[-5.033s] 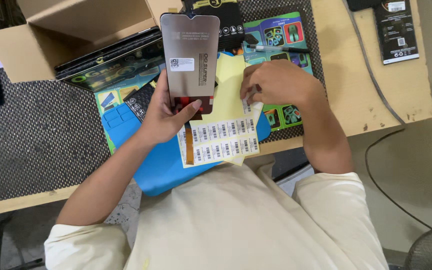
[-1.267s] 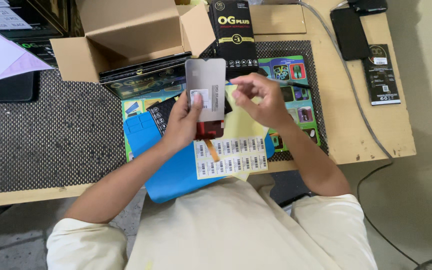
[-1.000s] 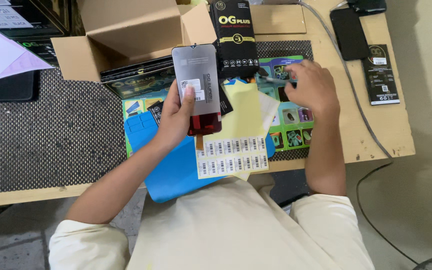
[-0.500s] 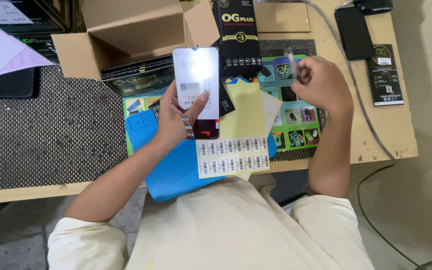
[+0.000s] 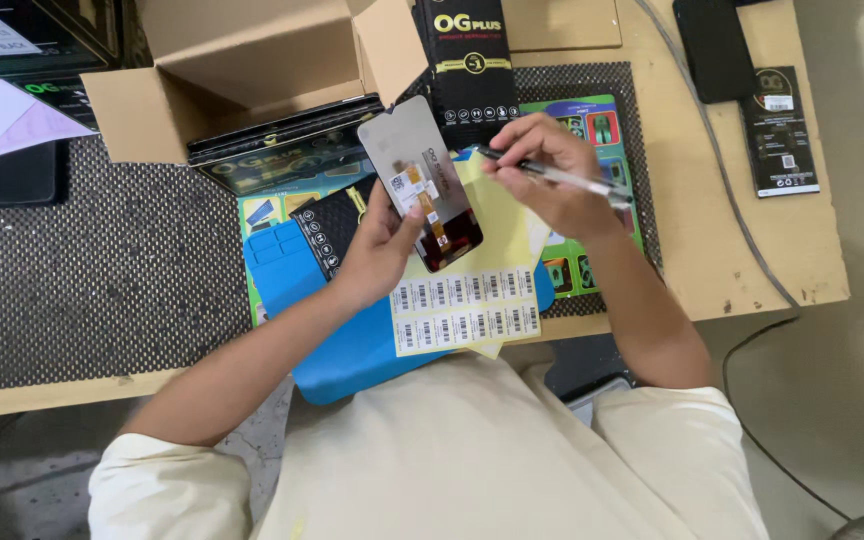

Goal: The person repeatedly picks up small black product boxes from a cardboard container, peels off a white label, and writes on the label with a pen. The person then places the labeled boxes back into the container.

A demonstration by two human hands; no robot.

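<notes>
Clerk: Hands, two, bare. Left hand [image 5: 377,250], grip closed on a phone display panel [image 5: 420,183], held by its lower edge, thumb on the face, panel tilted with its top towards the cardboard box [image 5: 242,75].

Checker: Panel's place?

Clerk: Raised above the surface [image 5: 712,250], over a yellow sheet [image 5: 507,230] and just above a strip of barcode stickers [image 5: 464,310]. Back side shows: grey plate, small label, orange flex strip, dark lower end.

Checker: Right hand?

Clerk: Right hand [image 5: 552,175], grip closed on a pen [image 5: 552,178], clear barrel, dark tip pointing left, near the panel's right edge. Whether tip touches panel: cannot tell.

Checker: Underlay?

Clerk: Blue mat [image 5: 352,350], overhanging the surface's near edge; sticker strip and yellow sheet lie on it. Dotted dark mat [image 5: 72,280] to the left. Colourful printed sheet [image 5: 602,130] under the right hand.

Checker: Other stock?

Clerk: Cardboard box, flaps open, flat dark packages inside. Tall black retail box [image 5: 467,60] just right of it, beyond the panel. Black phone [image 5: 717,45] and small black package [image 5: 777,130] at far right, well apart from both hands. Cable [image 5: 742,250] running across the surface's right side.
</notes>
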